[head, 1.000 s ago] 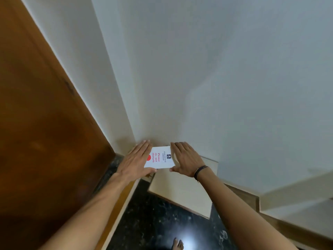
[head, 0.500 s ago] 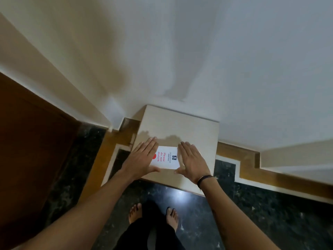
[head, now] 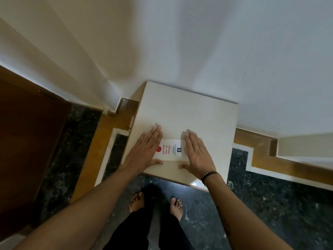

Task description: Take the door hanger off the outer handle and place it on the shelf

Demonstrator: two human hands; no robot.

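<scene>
white wall (head: pixel 216 42), dark marble floor (head: pixel 270 204), wooden door (head: pixel 27 141)

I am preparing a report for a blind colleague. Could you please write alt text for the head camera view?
Two bare hands, left hand and right hand, lie flat on either end of a white "Please do not disturb" door hanger lying on a pale shelf in a wall corner. Below are the person's bare feet on a dark polished floor.

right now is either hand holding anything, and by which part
Nothing is gripped. The door hanger lies flat on the shelf; the left hand and right hand rest open and flat over its two short ends.
</scene>
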